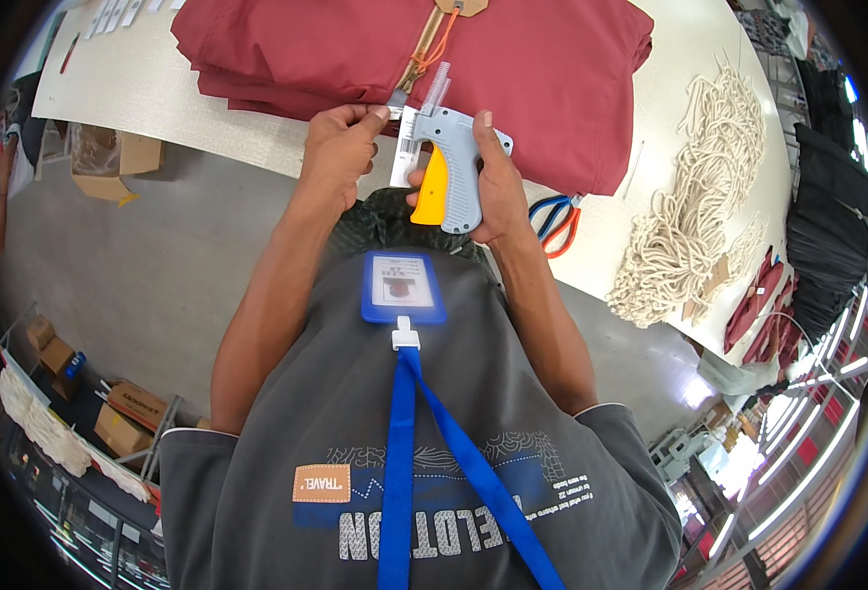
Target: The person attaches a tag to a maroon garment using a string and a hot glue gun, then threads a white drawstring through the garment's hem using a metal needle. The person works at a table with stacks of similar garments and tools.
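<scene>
A grey tagging gun [461, 167] with a yellow trigger sits in my right hand [496, 182], its clear strip of fasteners sticking up. My left hand [342, 152] pinches a small white label [395, 112] at the front edge of a folded maroon garment [542, 88]. Between the hands, a white barcode tag [406, 147] hangs at the front of the gun. The garment lies in a stack on the table, with a zipper [422, 49], an orange string [443, 44] and a brown card tag [463, 6] on top. The gun's tip is close to the label; whether they touch is hidden.
Scissors [557, 224] with blue and red-orange handles lie at the edge of the white table [267, 136], right of my right hand. A heap of cream cord [689, 216] covers the right side. An open cardboard box [119, 162] stands below at left.
</scene>
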Available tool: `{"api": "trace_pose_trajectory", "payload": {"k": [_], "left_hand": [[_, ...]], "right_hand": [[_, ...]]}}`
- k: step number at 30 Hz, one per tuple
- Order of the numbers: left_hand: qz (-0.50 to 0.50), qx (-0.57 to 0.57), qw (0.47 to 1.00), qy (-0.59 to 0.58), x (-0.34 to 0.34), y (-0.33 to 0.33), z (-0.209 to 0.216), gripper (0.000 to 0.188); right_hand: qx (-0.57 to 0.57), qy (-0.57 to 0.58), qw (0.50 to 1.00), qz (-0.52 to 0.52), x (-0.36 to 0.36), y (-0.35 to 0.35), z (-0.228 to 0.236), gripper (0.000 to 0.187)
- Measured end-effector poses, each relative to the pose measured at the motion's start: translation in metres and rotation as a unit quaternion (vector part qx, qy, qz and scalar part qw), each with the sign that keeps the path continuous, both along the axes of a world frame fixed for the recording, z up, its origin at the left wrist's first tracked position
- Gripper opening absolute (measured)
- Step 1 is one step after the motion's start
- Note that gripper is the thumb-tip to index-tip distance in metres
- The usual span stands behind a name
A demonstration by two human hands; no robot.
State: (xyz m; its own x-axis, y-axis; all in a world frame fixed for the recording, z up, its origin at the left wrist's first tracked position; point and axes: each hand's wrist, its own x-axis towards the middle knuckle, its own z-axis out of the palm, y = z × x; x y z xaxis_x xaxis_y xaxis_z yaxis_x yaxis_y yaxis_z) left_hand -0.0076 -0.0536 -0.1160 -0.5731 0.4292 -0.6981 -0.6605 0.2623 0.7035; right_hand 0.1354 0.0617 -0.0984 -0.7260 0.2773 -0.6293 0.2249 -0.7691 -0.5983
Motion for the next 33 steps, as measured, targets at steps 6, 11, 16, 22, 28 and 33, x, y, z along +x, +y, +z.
{"api": "trace_pose_trajectory", "payload": {"k": [6, 11, 16, 22, 28, 33], "left_hand": [[-0.005, 0.075, 0.996, 0.041, 0.012, -0.006, -0.01, 0.021], [-0.001, 0.087, 0.994, 0.073, 0.016, -0.006, -0.017, 0.018], [-0.003, 0.087, 0.992, 0.087, 0.016, -0.006, -0.015, 0.017], [-0.014, 0.089, 0.992, 0.09, 0.015, -0.008, -0.012, 0.017], [-0.017, 0.081, 0.99, 0.11, 0.014, -0.009, -0.011, 0.015], [-0.018, 0.081, 0.989, 0.121, 0.013, -0.01, -0.013, 0.015]], "right_hand": [[0.008, 0.005, 1.0, 0.007, 0.0, 0.004, 0.004, 0.075], [0.02, 0.011, 1.0, -0.013, -0.001, 0.004, 0.005, 0.075], [0.023, -0.003, 1.0, 0.021, 0.001, 0.006, 0.006, 0.076], [0.01, 0.009, 1.0, -0.002, 0.0, 0.003, 0.007, 0.076], [0.018, 0.004, 1.0, 0.005, -0.001, 0.002, 0.007, 0.077], [0.057, -0.022, 0.998, 0.033, -0.001, 0.002, 0.01, 0.076]]}}
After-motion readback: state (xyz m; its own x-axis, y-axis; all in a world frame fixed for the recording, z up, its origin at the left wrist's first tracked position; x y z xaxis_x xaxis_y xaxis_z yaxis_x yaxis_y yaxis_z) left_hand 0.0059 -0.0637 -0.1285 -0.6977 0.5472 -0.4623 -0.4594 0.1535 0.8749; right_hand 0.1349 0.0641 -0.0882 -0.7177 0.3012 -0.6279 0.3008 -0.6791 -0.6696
